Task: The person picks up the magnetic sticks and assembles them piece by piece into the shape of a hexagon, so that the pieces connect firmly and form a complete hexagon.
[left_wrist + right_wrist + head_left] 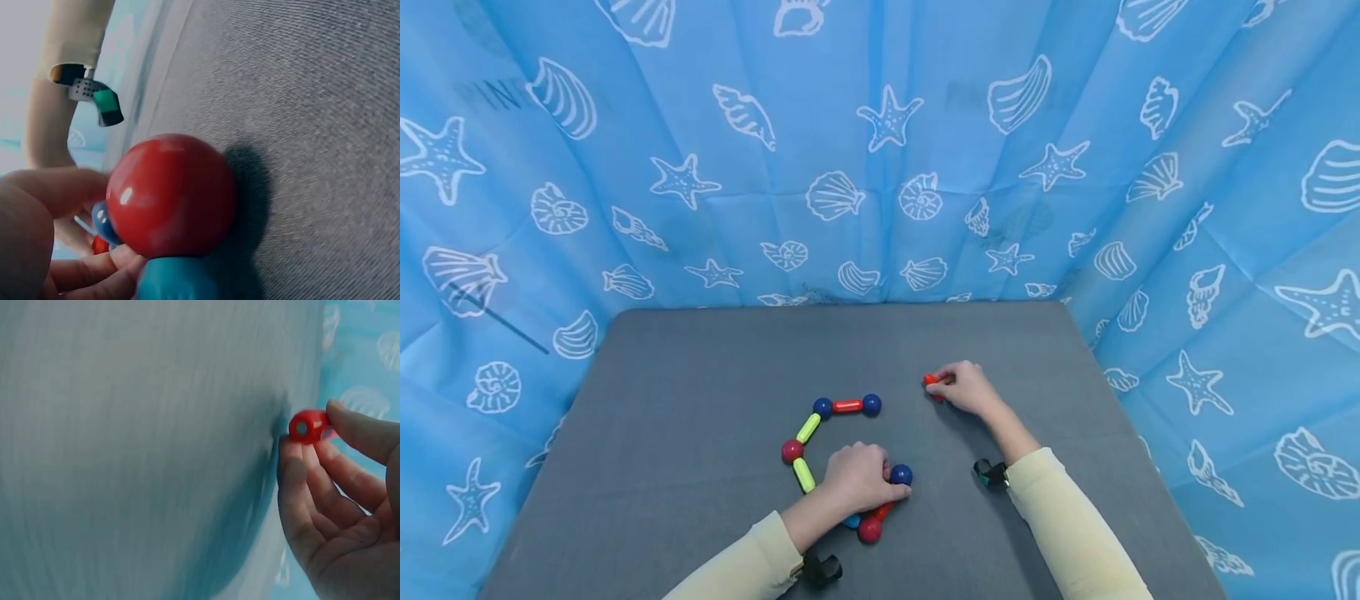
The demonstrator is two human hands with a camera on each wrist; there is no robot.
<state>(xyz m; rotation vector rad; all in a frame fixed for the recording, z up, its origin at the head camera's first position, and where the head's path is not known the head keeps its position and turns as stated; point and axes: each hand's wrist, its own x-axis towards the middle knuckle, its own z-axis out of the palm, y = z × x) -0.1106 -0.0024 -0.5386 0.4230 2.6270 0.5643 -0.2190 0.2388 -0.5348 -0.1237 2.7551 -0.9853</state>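
An open ring of magnetic rods and balls lies on the grey table. My left hand point(859, 477) pinches its red magnetic rod point(885, 510) between a blue ball point(901, 474) and a red ball point(870, 529). That red ball point(172, 195) looms large in the left wrist view, joined to a blue rod point(177, 280). Up and to the right, apart from the ring, my right hand point(967, 388) holds another red rod point(310, 427) between thumb and fingertips, one end facing the camera. The left hand hides part of the ring.
The ring's far end has a red rod point(847, 406) between a blue ball point(823, 407) and another blue ball point(872, 405). Two yellow-green rods, one of them a lower rod point(804, 475), meet at a red ball point(792, 451). A blue shell-print curtain point(880, 225) stands behind the table point(685, 358).
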